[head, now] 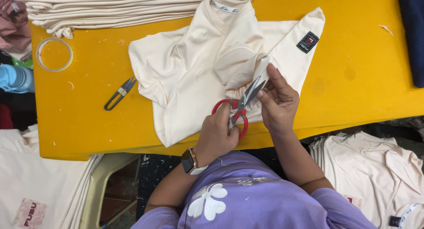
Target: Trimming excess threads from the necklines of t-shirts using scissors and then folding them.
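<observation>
A cream shirt (194,74) lies crumpled on the yellow table (353,87), its collar turned toward the far edge and one sleeve spread out to the right. Part of the cloth is bunched up in the middle, where a narrow white strip of it is raised between the blades of the scissors (240,106). The scissors have red handles and grey blades, slightly parted and pointing up and to the right.

A small dark rectangular patch (308,42) with a red mark sits on the spread sleeve, and a thin white band with dark lettering runs inside the collar (224,8). A pale square label with red print shows on the folded cloth at the lower left (29,213).

The left hand (217,134), with a watch (191,161) on its wrist, is closed around the red handles. The right hand (278,101) is half closed, its fingertips pinching the raised cloth just beside the blades.

A small grey thread snipper (119,94) lies on the table to the left of the shirt, and a clear tape ring (54,54) lies farther left. A stack of folded cream cloth (110,8) sits along the far edge.
</observation>
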